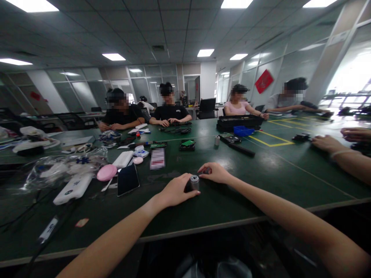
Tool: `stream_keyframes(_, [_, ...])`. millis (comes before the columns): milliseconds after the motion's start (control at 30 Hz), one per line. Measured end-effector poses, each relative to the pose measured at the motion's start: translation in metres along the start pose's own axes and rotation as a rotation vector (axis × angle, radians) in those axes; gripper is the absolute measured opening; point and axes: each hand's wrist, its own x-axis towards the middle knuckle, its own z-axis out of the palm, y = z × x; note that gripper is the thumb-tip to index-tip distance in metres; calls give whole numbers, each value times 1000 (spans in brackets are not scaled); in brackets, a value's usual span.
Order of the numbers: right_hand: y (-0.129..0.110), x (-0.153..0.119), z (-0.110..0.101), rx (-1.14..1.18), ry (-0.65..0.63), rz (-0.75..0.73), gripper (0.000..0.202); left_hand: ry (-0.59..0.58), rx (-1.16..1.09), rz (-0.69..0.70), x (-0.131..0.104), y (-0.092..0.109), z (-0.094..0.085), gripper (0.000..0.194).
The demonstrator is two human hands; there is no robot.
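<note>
Just below the frame's centre, the left hand (176,189) curls around an upright metal cylinder (195,185) on the green bench (220,204); beside it, the right hand (218,173) pinches a small dark piece (206,170).

The cylinder (195,184) looks metallic and smooth — the tabletop (208,212) faintly glossy — the bag (65,168) thin, crinkled, shiny plastic.

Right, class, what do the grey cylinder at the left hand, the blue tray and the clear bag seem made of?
Grey cylinder: probably metal, satin, from its soft sheen.
Blue tray: likely smooth plastic, judging by its even colour.
Clear bag: seemingly thin, glossy plastic, given its creases and highlights.
</note>
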Motion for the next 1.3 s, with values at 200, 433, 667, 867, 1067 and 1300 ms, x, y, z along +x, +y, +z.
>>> stream_keyframes(200, [0, 2, 1, 52, 32, 13, 20, 6, -11, -7, 0, 2, -1, 42])
stream_keyframes(433, [-19, -2, -3, 277, 78, -93, 27, 12, -19, -7, -1, 3, -1, 39])
stream_keyframes(667, [-37, -11, -1, 473, 4, -199, 26, 20, -3, -2, -1, -1, 2, 39])
stream_keyframes(867, [-40, -12, -1, 576, 100, -179, 30, 14, -1, -18, -1, 1, 0, 38])
stream_keyframes(1067, [-47, -15, 2, 588, 37, -216, 27, 15, 5, -23, -1, 0, 1, 39])
stream_keyframes(1300, [-49, -18, 3, 549, 33, -252, 23, 14, 9, -14, -1, 0, 1, 39])
